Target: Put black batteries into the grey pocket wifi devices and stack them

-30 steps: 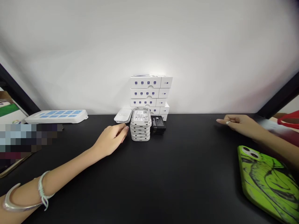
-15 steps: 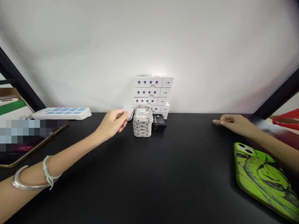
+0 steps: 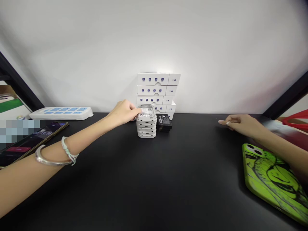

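Note:
My left hand (image 3: pixel 126 111) is at the upper left edge of a stack of white plastic device housings (image 3: pixel 146 128). Its fingers are bent, with the thumb and fingertips closed at the edge of the top housing (image 3: pixel 146 113), whose open back shows a printed label. Behind the fingers, the far side of the grip is hidden. Touching the stack's right side or close by it are several black batteries (image 3: pixel 165 122) marked 3000mAh. On the table at the right rests my right hand (image 3: pixel 237 124), its fingers curled loosely around nothing visible.
White printed boxes (image 3: pixel 154 79) are piled against the wall behind the stack. A white and blue power strip (image 3: pixel 64 113) lies at the left, with a phone (image 3: pixel 51 131) in front. A green-cased phone (image 3: pixel 271 176) lies near my right forearm on the black table (image 3: pixel 168 179).
My left hand has moved right and slightly up, from a white flat piece beside the stack to the top housing. My right hand has stayed about where it was. The view has shifted slightly.

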The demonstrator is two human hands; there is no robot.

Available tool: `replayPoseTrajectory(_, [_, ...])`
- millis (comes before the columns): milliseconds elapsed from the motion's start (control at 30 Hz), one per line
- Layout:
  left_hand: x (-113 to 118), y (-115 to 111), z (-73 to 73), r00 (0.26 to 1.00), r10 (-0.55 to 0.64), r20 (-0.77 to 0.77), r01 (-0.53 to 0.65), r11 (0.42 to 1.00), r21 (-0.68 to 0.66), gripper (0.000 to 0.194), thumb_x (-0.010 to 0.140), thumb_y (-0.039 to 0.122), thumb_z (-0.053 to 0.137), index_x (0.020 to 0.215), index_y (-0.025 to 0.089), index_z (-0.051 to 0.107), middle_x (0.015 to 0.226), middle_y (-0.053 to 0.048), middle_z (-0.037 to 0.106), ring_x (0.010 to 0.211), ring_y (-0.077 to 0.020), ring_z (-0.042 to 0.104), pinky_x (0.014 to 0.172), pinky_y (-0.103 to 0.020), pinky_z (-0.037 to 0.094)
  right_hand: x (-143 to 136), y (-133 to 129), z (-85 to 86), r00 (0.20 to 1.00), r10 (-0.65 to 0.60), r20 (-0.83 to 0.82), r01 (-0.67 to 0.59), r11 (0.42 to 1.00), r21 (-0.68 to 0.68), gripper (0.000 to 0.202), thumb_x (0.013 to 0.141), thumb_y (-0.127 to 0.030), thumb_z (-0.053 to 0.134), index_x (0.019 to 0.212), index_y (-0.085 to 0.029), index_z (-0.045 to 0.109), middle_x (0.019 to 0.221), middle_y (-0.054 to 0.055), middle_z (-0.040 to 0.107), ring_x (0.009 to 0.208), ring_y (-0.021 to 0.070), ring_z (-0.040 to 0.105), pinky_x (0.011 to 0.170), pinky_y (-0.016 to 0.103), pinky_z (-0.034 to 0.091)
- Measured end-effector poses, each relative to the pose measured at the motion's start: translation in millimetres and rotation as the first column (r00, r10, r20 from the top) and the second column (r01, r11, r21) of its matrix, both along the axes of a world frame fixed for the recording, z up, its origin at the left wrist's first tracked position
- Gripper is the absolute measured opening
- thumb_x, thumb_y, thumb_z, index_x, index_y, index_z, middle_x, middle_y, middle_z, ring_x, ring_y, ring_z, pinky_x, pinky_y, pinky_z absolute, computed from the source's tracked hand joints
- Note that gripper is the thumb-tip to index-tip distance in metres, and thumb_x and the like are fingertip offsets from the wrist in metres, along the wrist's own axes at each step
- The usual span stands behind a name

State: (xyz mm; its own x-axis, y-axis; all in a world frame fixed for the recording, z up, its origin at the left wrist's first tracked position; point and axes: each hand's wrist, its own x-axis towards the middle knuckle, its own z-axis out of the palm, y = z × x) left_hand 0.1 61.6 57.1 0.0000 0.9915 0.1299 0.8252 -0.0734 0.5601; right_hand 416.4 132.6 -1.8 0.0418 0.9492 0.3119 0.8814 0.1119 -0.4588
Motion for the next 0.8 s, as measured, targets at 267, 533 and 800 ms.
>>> replayPoseTrajectory(267, [-6.9, -39.2, 22.2, 0.993, 0.04, -0.111, -0.034, 0.998, 0.051, 0.041, 0.081, 0.034, 0.053, 0.042, 0.02, 0.048, 0.039, 0.004, 0.044, 0.035, -0.0084, 0.032, 0.043, -0.026, 0.026, -14.6, -11.0, 17.4, 0.99, -0.033, -0.136, 0.012, 0.987, -0.157, 0.032, 0.083, -0.028, 0.066, 0.054, -0.019, 0.053, 0.048, -0.002, 0.052, 0.051, 0.0118, 0.043, 0.063, 0.033, 0.03])
replayPoseTrajectory(533, [32.3, -108.0, -4.0, 0.965, -0.197, -0.173, 0.177, 0.976, -0.125, 0.043, 0.087, 0.038, 0.046, 0.053, 0.019, 0.027, 0.048, 0.007, 0.029, 0.045, -0.0098, 0.026, 0.043, -0.025, 0.019, -101.1, -22.7, 36.9, 0.89, 0.178, -0.419, -0.309, 0.912, -0.268, 0.03, 0.083, -0.038, 0.069, 0.065, -0.018, 0.054, 0.059, -0.002, 0.056, 0.053, 0.0083, 0.049, 0.052, 0.022, 0.037])
replayPoseTrajectory(800, [55.9, -106.4, -25.8, 0.962, -0.232, -0.144, 0.194, 0.952, -0.238, 0.044, 0.087, 0.039, 0.045, 0.051, 0.019, 0.029, 0.045, 0.006, 0.035, 0.045, -0.0105, 0.032, 0.045, -0.026, 0.026, -178.4, -6.4, 33.8, 0.815, 0.161, -0.556, -0.461, 0.762, -0.456, 0.032, 0.069, -0.032, 0.083, 0.065, -0.017, 0.055, 0.06, 0.002, 0.063, 0.054, 0.0098, 0.06, 0.037, 0.014, 0.039])
